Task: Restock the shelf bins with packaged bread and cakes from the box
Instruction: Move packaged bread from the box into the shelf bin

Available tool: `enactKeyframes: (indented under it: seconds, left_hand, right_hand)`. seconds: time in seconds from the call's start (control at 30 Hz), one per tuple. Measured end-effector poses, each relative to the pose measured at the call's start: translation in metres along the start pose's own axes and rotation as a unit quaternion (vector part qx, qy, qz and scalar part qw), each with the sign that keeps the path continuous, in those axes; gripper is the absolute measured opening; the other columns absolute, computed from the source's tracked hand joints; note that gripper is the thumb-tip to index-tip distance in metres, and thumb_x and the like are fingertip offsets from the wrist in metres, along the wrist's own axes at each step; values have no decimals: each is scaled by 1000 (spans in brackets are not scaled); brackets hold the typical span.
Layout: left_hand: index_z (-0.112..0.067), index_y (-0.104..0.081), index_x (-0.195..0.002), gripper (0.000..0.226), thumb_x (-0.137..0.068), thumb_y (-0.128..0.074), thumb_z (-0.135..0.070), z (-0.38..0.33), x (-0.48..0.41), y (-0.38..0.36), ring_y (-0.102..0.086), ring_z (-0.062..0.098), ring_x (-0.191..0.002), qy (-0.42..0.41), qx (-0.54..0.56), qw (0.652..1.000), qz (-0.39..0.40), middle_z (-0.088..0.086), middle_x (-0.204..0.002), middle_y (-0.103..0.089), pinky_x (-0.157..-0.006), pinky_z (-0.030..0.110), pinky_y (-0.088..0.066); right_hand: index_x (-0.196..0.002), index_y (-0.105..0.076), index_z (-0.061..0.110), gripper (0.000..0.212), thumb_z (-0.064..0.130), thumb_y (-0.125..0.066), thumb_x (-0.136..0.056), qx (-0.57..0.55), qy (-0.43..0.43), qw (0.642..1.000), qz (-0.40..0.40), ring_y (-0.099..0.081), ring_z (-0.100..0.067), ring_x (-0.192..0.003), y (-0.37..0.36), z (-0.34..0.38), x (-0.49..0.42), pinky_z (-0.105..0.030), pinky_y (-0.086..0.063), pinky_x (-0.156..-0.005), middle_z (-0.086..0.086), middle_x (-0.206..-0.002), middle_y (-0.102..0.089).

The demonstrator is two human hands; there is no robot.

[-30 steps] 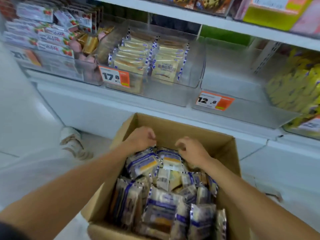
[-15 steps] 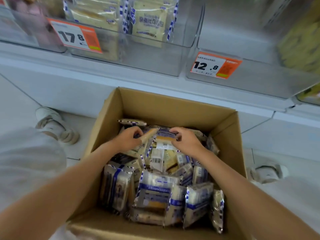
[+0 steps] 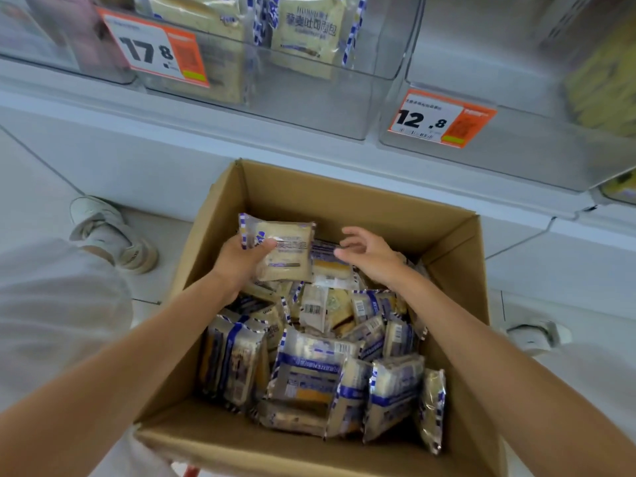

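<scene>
Left hand point(image 3: 239, 266) grips one bread packet point(image 3: 289, 256) by its left side, thumb across the printed face and fingers underneath, and holds it above the far half of the box point(image 3: 344, 191). Right hand point(image 3: 371, 259) grasps nothing: its fingers are loosely spread and relaxed, just beside the packet's right edge and not touching it. Nearest the viewer is the front rim of the brown cardboard box, which stands open on the pale floor point(image 3: 31, 201). Inside is a loose heap of packets point(image 3: 309, 376), silver and blue, some on edge and some flat, filling the box from front to back under both forearms. The held packet lies almost flat with its printed face up. It looks close to square, so its long axis cannot be told. Its blue-checked sealed edge on the left runs away from the person, toward the shelf. A white shoe point(image 3: 110, 232) stands left of the box and another shoe point(image 3: 537, 333) to its right. Beyond the box is the white shelf base point(image 3: 172, 156), and above it clear plastic bins. The middle bin point(image 3: 309, 108), tagged 17.8 point(image 3: 155, 49), holds similar bread packets point(image 3: 306, 32) standing upright. The right bin point(image 3: 516, 156) is tagged 12.8 point(image 3: 440, 118), with blurred yellow packs point(image 3: 602, 80) past it.
</scene>
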State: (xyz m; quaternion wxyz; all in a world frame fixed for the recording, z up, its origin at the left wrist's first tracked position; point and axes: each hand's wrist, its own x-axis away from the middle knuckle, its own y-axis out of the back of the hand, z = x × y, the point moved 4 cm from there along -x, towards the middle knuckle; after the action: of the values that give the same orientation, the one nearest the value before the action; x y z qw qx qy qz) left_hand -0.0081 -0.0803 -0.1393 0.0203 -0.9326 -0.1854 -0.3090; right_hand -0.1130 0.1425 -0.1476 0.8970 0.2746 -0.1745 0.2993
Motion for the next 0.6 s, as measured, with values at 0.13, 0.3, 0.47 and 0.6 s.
enactKeyframes:
  seconds: [0.13, 0.3, 0.47, 0.6]
  left_hand:
    - [-19, -65, -114, 20, -94, -64, -22, 11, -9, 9, -70, 15, -92, -29, -27, 999, -38, 1, -103, -73, -80, 34, -57]
    - [-20, -60, -123, 28, -95, -62, -23, 16, -16, 10, -69, 13, -94, -37, -16, 998, -53, -1, -109, -72, -81, 34, -57]
    - [-21, -59, -120, 23, -97, -58, -21, 8, -10, 9, -71, 1, -82, -86, -6, 994, -67, -7, -103, -72, -60, 16, -54]
    - [-20, -59, -117, 20, -97, -59, -22, -11, 2, 2, -69, 1, -88, -143, -36, 987, -65, -9, -102, -70, -72, 21, -58]
  right_hand:
    - [-147, -40, 20, 67, 35, -69, -88, 219, 10, 975, 34, -43, -18, -134, -20, -32, -37, -34, -38, -109, -1, -150, -43]
    - [-137, -54, 17, 44, 18, -60, -93, 359, 99, 928, 26, -53, -29, -124, -49, -46, -62, -41, -44, -102, -9, -136, -57]
    - [-110, -66, 22, 22, 28, -48, -99, 372, 93, 923, 28, -65, -27, -92, -21, -30, -39, -41, -53, -77, -5, -100, -71]
    - [-96, -61, 26, 17, 24, -45, -102, 285, 51, 955, 59, -57, -8, -78, 31, 7, 10, -31, -43, -71, 13, -81, -59]
